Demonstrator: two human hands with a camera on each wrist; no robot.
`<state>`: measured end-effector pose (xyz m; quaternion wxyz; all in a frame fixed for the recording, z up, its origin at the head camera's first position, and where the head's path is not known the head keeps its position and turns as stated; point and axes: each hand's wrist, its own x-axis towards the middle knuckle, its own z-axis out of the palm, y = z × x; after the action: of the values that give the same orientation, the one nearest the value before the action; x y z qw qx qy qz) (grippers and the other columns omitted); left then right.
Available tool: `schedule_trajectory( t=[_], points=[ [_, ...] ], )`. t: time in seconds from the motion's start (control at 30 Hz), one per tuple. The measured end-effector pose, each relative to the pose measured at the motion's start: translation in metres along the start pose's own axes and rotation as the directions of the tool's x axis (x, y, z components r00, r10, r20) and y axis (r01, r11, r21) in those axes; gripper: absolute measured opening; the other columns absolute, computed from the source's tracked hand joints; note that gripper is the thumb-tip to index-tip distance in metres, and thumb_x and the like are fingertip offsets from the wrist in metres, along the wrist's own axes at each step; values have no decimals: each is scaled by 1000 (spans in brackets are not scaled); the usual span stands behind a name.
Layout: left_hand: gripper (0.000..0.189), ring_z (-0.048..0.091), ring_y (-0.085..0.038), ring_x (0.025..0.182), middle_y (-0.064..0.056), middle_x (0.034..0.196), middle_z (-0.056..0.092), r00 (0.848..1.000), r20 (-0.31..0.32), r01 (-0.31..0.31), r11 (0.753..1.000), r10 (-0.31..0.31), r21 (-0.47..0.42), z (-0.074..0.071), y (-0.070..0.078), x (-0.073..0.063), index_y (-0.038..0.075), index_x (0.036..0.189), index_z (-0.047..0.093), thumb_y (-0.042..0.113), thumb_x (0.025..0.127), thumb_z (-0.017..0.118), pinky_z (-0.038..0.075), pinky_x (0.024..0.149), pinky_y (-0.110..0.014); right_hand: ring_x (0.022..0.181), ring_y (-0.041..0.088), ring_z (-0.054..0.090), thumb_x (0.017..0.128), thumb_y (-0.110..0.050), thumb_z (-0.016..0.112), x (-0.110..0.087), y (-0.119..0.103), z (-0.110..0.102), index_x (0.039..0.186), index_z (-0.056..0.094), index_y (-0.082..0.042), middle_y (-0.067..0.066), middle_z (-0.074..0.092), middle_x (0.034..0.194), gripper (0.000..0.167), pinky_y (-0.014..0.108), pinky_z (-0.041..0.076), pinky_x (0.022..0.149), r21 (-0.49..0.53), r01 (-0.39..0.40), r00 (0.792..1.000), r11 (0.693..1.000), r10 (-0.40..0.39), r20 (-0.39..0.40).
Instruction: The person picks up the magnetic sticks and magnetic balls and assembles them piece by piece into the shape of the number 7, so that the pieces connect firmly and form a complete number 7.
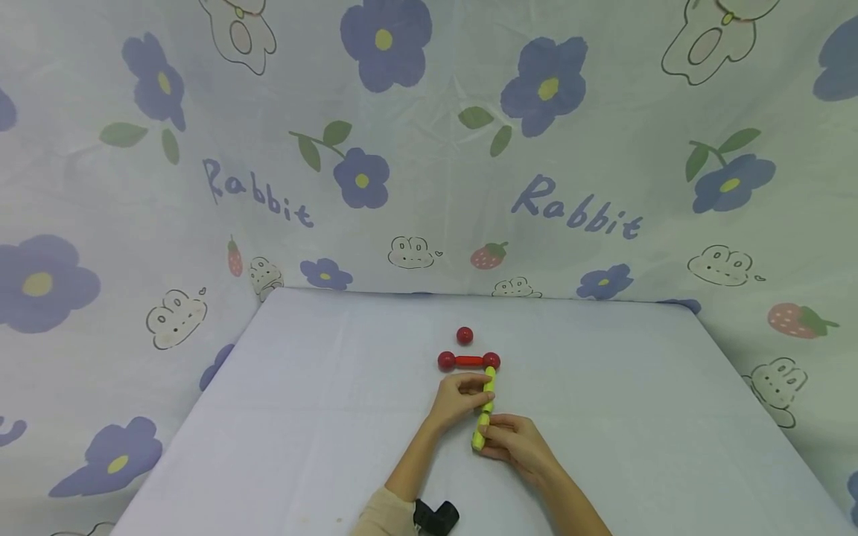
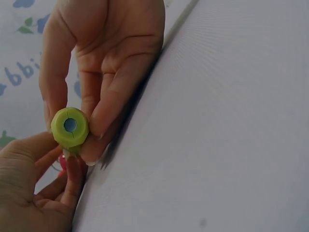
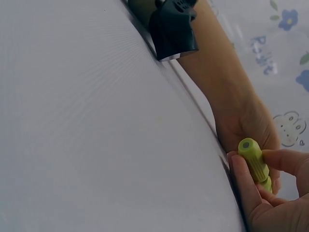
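Note:
In the head view my left hand (image 1: 459, 398) pinches a yellow-green magnetic rod (image 1: 490, 378), whose far tip meets the right red ball (image 1: 491, 360). Below it, my right hand (image 1: 523, 445) pinches a second yellow-green rod (image 1: 479, 438) in line with the first, their ends meeting or nearly so. The left wrist view shows this near rod's end face (image 2: 70, 125), with a round grey core, between the right hand's fingers. A red rod (image 1: 468, 362) joins the right ball to the left red ball (image 1: 446, 361).
A loose red ball (image 1: 465, 336) lies behind the red rod. The white tabletop (image 1: 302, 417) reaches back to a patterned cloth backdrop (image 1: 429, 149). A black wrist device (image 1: 437, 517) sits at the left forearm by a beige sleeve (image 1: 385, 514).

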<state>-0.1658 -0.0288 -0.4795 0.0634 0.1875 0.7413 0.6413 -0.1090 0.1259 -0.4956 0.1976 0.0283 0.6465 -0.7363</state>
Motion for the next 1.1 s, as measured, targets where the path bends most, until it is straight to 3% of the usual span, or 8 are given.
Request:
schedule_trajectory(
  t=[0.23,0.43,0.63,1.1],
  points=[
    [29,63,-32,83,-29,101,65,1000,-1,-1,1000,1,-14,0,1,-1,-12,108,63,1,83,67,48,65,-14,87,21,67,89,-13,63,3,1,-2,124,39,23,12,66,99,55,33,55,79,25,13,1000,1000,-13,16],
    [28,63,-29,82,-30,101,65,1000,-3,4,1000,-4,-21,0,2,-1,-13,107,63,1,83,67,47,64,-13,85,20,68,91,-11,59,4,0,-2,124,38,23,12,66,96,52,32,55,78,37,4,1000,999,-5,21],
    [28,62,-23,78,-30,99,65,1000,-6,-4,1000,4,-16,0,1,-1,-13,107,63,0,82,67,47,63,-13,82,20,69,92,-14,59,8,-3,-2,117,47,21,14,69,90,45,30,56,74,33,-15,1000,999,15,5],
    [29,63,-32,81,-29,99,65,1000,2,-1,1000,1,-14,0,2,0,-13,108,63,0,82,67,47,62,-13,83,23,69,92,-22,60,15,-8,-5,117,47,21,14,70,90,52,34,56,74,-2,-61,997,998,61,39]
  ],
)
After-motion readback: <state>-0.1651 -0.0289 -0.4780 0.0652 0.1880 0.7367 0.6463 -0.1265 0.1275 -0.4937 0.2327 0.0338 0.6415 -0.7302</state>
